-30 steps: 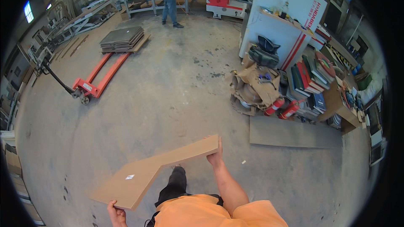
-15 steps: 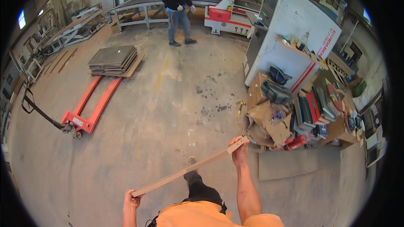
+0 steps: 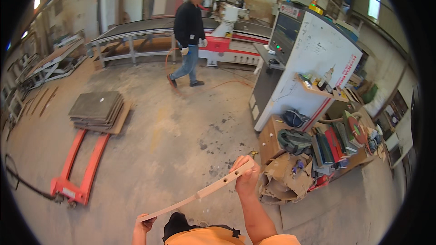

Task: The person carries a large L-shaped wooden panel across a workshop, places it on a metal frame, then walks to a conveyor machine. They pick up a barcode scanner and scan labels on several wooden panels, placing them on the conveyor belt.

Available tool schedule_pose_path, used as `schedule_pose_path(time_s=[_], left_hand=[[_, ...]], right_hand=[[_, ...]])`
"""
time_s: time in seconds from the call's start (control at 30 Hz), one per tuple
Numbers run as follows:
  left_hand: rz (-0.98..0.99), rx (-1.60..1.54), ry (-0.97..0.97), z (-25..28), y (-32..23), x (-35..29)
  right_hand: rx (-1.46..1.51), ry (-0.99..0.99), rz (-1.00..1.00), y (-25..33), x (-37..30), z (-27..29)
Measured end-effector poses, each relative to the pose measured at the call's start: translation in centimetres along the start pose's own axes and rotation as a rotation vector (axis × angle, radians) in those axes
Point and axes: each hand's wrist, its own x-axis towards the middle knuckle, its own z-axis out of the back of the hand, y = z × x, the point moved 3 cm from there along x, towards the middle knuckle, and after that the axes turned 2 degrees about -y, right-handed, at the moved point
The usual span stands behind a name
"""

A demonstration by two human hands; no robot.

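A bright window (image 3: 374, 1) overlooks the dark-spotted floor (image 3: 154, 113).

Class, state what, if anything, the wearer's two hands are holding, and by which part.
A board, held by its opposite ends: the left hand at its left end, the right hand at its right.

The floor (image 3: 159, 124) carries a pallet jack (image 3: 81, 193) toward its left edge and three thin strips (image 3: 41, 101) near its far left corner. A machine (image 3: 218, 44) stands along its far edge, an orange hose (image 3: 232, 80) lying just before it. Cardboard (image 3: 286, 177) and a white cabinet (image 3: 313, 45) stand toward the right edge.
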Motion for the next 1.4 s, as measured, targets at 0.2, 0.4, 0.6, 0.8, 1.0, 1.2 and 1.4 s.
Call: schedule_pose_path(time_s=[0.2, 0.4, 0.6, 0.8, 1.0, 1.2, 1.4], left_hand=[[0.197, 0.214, 0.034, -11.3, -9.9, 16.8], [0.340, 0.538, 0.138, -26.5, -16.7, 27.3], [0.104, 0.957, 0.123, -42.7, -19.4, 34.9], [0.101, 1.081, 0.043, -53.2, -20.8, 39.5], [0.056, 1.200, 0.048, -62.3, -23.3, 40.6], [0.027, 1.398, 0.185, -72.1, -21.0, 42.9], [0.052, 1.709, 0.545, -83.7, -14.3, 44.2]], right_hand=[[-0.087, -0.160, 0.110, -2.0, 8.2, -5.0], [-0.346, -0.358, 0.278, -3.4, 15.7, -5.5], [-0.432, -0.606, 0.245, -7.6, 25.9, -3.3], [-0.578, -0.797, 0.207, -12.5, 34.9, -0.5], [-0.675, -0.819, 0.164, -16.4, 44.2, 2.0], [-0.791, -0.852, 0.229, -18.7, 49.3, 4.8], [-0.938, -1.015, 0.272, -19.5, 53.3, 7.8]])
